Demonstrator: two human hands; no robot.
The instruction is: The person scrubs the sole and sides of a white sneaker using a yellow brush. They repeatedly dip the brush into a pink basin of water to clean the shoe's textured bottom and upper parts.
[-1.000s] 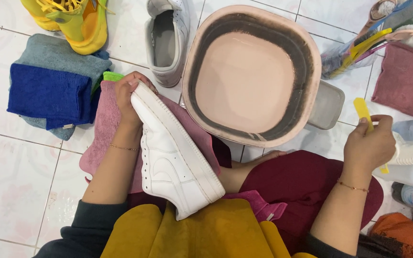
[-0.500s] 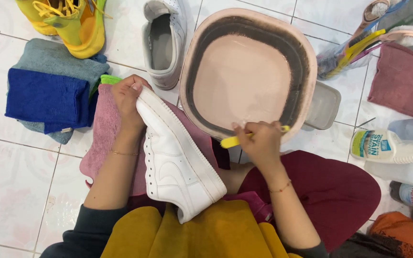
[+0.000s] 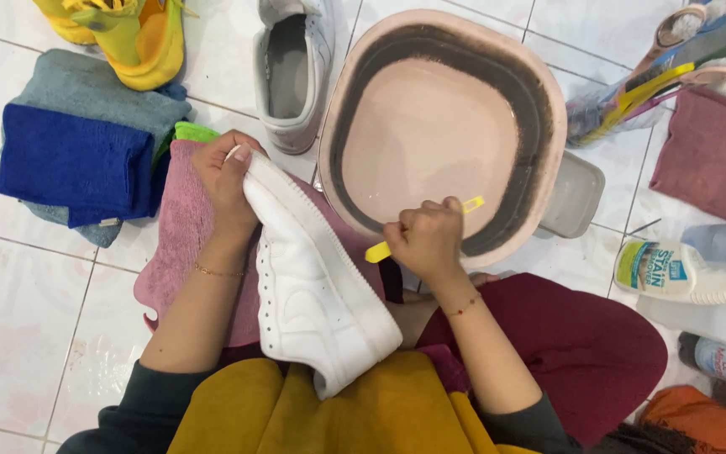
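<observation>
**Sneaker on the lap, brush at the basin rim**

Sneaker [image 3: 317,290] first: the white shoe lies slanted across your lap and the pink towel [image 3: 180,227], toe end up by your left hand [image 3: 224,172], heel down at the mustard cloth. Your left fingers are curled tight around the toe end. Your right hand [image 3: 426,240] is closed in a fist around a yellow brush handle [image 3: 377,250], held over the near rim of the pink basin [image 3: 548,126] of cloudy water; its bristle end is hidden by your fingers.

Watch a few things. The basin sits touching your knee, so a shift of the leg could slop water onto the tiles and the towel. The sneaker is held only at the toe; it may twist or slide off your lap if your grip loosens. A wet brush could drip on your maroon trousers [image 3: 581,353]. The white spray bottle [image 3: 682,273] lies on its side near your right elbow, and a backward swing of the arm might knock it.
</observation>
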